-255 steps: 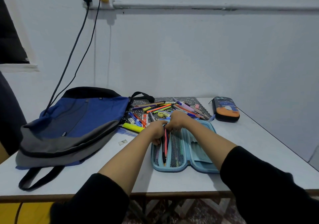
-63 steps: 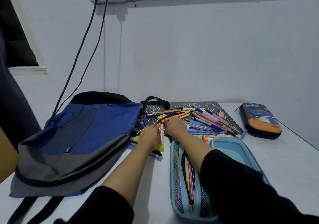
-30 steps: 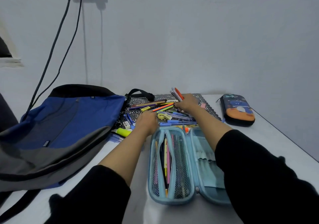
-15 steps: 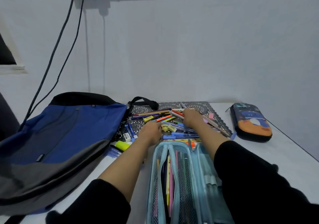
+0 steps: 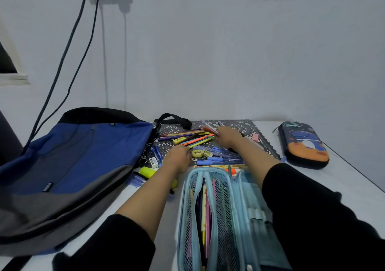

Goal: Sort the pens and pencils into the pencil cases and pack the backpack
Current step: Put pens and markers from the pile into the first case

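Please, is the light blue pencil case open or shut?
Open: the light blue pencil case lies spread flat, pencils showing behind mesh.

Blue-and-grey backpack (image 5: 73,160) lies flat at left; dark pencil case (image 5: 303,143) sits zipped at far right. Light-blue pencil case (image 5: 242,189) lies open at near centre, with pencils in its mesh pockets. Right hand (image 5: 228,137) grips a bundle of pens (image 5: 209,129) above the loose pile (image 5: 216,156) on the patterned mat (image 5: 239,124). Left hand (image 5: 179,159) rests at the pile's near edge, grip unclear.
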